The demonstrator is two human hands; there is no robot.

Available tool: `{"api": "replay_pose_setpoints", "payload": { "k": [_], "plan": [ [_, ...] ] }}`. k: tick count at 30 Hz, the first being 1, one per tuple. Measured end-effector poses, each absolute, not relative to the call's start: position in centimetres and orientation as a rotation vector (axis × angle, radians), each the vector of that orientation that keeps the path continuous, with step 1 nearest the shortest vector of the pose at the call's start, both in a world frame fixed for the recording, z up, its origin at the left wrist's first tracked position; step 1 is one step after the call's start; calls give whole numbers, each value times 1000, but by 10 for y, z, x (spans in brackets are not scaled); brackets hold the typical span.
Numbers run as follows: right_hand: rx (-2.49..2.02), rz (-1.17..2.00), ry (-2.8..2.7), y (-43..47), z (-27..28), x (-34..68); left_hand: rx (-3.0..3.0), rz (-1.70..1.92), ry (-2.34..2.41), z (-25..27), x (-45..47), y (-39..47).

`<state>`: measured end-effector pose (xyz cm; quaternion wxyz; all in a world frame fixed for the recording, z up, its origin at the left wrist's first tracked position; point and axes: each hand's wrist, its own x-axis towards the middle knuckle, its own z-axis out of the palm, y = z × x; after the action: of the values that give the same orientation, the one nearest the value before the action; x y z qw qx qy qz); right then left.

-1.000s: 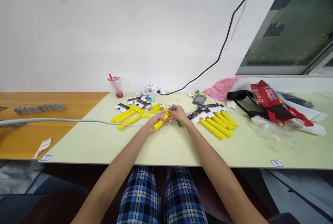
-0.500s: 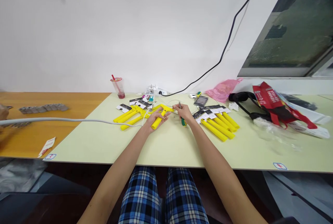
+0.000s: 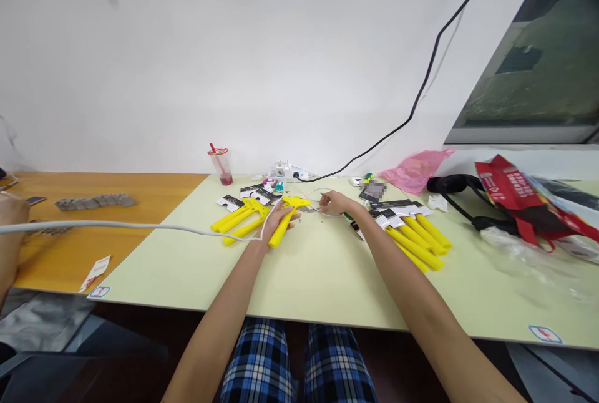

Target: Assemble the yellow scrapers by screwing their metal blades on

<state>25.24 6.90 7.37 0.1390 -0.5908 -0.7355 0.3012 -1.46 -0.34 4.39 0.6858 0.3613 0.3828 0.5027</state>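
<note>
Left hand: centre of the frame, fingers curled round a yellow handle
Yellow handle: mid-frame, tilted, crosspiece uppermost
Right hand: just right of centre, closed on a green-handled tool, mostly hidden
Yellow tools: left of centre, beside the left hand
Yellow tubes: right of centre, near the right forearm
Cup: left of centre, red straw

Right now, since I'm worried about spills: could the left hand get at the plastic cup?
Probably not freely: the left hand is holding a yellow piece, and black-and-white cards lie between it and the plastic cup.
</note>
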Motion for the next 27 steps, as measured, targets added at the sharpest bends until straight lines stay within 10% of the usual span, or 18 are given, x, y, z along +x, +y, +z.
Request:
{"api": "replay_pose_setpoints", "payload": {
  "k": [27],
  "plan": [
    [-1911,772,-2242,60,129,270,730,1115,423,67,-11,-36]
  ]
}}
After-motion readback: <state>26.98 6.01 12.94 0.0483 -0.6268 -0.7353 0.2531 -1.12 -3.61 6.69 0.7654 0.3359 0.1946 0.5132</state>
